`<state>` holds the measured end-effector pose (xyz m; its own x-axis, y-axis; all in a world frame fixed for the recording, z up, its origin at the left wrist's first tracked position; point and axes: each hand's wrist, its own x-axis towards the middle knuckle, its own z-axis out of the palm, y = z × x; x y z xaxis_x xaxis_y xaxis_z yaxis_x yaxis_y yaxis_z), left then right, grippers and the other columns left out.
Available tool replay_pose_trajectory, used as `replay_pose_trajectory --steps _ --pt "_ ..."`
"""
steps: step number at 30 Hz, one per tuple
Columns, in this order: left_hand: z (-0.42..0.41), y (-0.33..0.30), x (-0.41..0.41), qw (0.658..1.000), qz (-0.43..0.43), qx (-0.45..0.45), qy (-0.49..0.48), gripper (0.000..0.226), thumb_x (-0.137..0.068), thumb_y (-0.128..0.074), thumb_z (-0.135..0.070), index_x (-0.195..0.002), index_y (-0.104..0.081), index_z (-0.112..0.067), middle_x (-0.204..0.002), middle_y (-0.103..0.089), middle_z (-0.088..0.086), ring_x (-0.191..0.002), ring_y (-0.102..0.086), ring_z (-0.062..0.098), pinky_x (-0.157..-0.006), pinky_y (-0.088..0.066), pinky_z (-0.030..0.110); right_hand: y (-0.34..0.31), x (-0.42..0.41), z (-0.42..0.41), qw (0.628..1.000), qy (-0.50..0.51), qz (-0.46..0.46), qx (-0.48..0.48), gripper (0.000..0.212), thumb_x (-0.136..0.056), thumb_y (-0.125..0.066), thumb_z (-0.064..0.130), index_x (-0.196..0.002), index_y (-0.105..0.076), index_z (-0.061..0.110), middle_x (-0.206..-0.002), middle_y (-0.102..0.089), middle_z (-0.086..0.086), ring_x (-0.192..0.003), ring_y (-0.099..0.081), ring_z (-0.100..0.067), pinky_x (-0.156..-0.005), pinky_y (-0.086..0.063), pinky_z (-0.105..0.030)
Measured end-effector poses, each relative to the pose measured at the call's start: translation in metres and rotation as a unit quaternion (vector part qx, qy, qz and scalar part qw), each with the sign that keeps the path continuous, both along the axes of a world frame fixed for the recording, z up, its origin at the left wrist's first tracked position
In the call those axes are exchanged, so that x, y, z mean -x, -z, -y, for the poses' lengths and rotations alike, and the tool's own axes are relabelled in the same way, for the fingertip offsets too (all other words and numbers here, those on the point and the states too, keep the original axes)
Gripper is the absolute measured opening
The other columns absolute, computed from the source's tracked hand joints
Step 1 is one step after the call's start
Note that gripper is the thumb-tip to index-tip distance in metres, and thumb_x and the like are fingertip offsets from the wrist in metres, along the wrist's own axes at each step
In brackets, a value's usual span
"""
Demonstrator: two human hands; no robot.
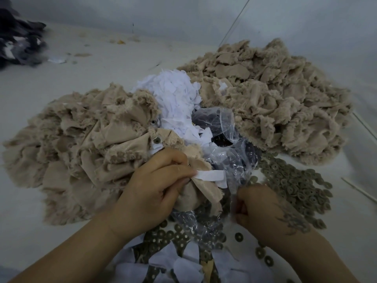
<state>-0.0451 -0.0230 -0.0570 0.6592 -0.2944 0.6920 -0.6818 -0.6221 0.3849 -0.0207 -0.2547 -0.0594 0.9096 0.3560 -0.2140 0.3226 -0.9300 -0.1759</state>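
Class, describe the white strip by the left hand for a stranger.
Find the left beige fabric pile. At its near edge the left hand pinches a beige piece with the white strip across it. Unlike the heaped white scraps behind, it lies single and flat.

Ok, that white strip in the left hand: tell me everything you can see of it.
The white strip is a short, flat, plain band, seemingly of thin fabric. It lies about level, pointing right from the left hand, whose fingertips pinch its near end against a beige fabric piece beneath it. Its free end droops, looks folded or ragged, and sits in front of the clear plastic bag. The right hand is apart from it.
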Motion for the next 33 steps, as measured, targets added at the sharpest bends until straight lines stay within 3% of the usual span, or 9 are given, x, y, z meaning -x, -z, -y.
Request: replay_pose_trajectory --steps 5,9,12,16,20,24,27,30,33 --pt "0.0 0.001 0.0 1.0 -0.004 -0.001 0.002 0.02 -0.092 -0.057 -0.004 -0.101 -0.073 0.004 -0.098 -0.064 0.014 -0.093 -0.059 0.016 -0.083 -0.05 0.024 -0.005 0.003 -0.004 1.0 -0.021 -0.003 0.019 0.037 -0.087 -0.063 0.034 -0.066 -0.033 0.031 -0.084 -0.04 0.011 -0.086 -0.045 -0.008 -0.071 -0.033 -0.02" --pt "0.001 0.001 0.0 1.0 -0.007 0.001 0.006 0.021 -0.093 -0.056 -0.006 -0.1 -0.073 0.005 -0.098 -0.064 0.014 -0.093 -0.059 0.017 -0.082 -0.05 0.026 -0.007 0.005 -0.005 1.0 -0.024 -0.006 0.006 0.015 -0.088 -0.062 0.034 -0.084 -0.049 0.027 -0.097 -0.051 0.007 -0.099 -0.054 -0.012 -0.072 -0.032 -0.019" --pt "0.001 0.002 0.0 1.0 -0.008 0.001 0.011 0.021 -0.094 -0.056 -0.006 -0.1 -0.073 0.005 -0.099 -0.064 0.013 -0.093 -0.06 0.017 -0.081 -0.051 0.027 -0.006 0.006 -0.002 1.0 -0.01 -0.006 -0.016 0.01 -0.086 -0.066 0.033 -0.089 -0.063 0.024 -0.092 -0.063 0.007 -0.087 -0.058 -0.01 -0.066 -0.039 -0.019" --pt "0.0 0.003 -0.001 1.0 -0.007 -0.014 0.02 0.02 -0.094 -0.056 -0.004 -0.101 -0.073 0.005 -0.099 -0.063 0.014 -0.091 -0.061 0.021 -0.077 -0.051 0.03 -0.013 -0.001 0.006 0.991 0.088 0.033 -0.096 0.023 -0.086 -0.071 0.028 -0.072 -0.053 0.033 -0.071 -0.063 0.014 -0.058 -0.062 -0.003 -0.05 -0.041 -0.008" --pt "0.001 0.006 -0.002 0.999 -0.007 -0.028 0.03 0.019 -0.093 -0.057 -0.001 -0.101 -0.072 0.006 -0.099 -0.063 0.016 -0.089 -0.062 0.024 -0.072 -0.051 0.034 -0.035 -0.015 0.001 0.927 0.107 0.144 -0.329 0.012 -0.08 -0.072 0.026 -0.075 -0.066 0.035 -0.064 -0.067 0.014 -0.066 -0.063 0.007 -0.059 -0.047 -0.004" --pt "0.004 0.006 -0.004 0.999 -0.003 -0.037 0.032 0.019 -0.094 -0.057 -0.002 -0.1 -0.072 0.007 -0.098 -0.063 0.017 -0.084 -0.062 0.028 -0.068 -0.05 0.037 -0.049 -0.023 -0.029 0.819 0.072 -0.13 -0.555 0.015 -0.085 -0.072 0.011 -0.084 -0.078 0.024 -0.072 -0.074 0.0 -0.061 -0.067 -0.007 -0.059 -0.054 -0.015" --pt "0.005 0.005 -0.006 0.999 0.01 -0.033 0.014 0.018 -0.093 -0.058 -0.002 -0.099 -0.072 0.006 -0.097 -0.065 0.017 -0.085 -0.061 0.025 -0.071 -0.05 0.032 -0.039 -0.032 -0.045 0.763 0.095 -0.229 -0.597 0.016 -0.085 -0.07 0.005 -0.086 -0.079 0.018 -0.073 -0.074 -0.005 -0.066 -0.067 -0.011 -0.063 -0.055 -0.02" --pt "0.006 0.004 -0.006 0.999 0.022 -0.026 -0.006 0.017 -0.09 -0.06 -0.001 -0.098 -0.073 0.007 -0.096 -0.066 0.018 -0.087 -0.061 0.023 -0.079 -0.051 0.024 -0.029 -0.032 -0.051 0.727 0.095 -0.272 -0.623 0.014 -0.075 -0.072 0.017 -0.085 -0.08 0.018 -0.083 -0.077 -0.007 -0.076 -0.074 -0.016 -0.066 -0.057 -0.022" --pt "0.007 0.004 -0.007 0.999 0.027 -0.019 -0.019 0.018 -0.09 -0.061 -0.003 -0.096 -0.073 0.008 -0.096 -0.068 0.018 -0.09 -0.061 0.022 -0.087 -0.049 0.019 -0.022 -0.029 -0.054 0.729 0.104 -0.254 -0.628 0.016 -0.07 -0.071 0.029 -0.082 -0.081 0.025 -0.079 -0.077 -0.006 -0.07 -0.074 -0.015 -0.058 -0.057 -0.022"
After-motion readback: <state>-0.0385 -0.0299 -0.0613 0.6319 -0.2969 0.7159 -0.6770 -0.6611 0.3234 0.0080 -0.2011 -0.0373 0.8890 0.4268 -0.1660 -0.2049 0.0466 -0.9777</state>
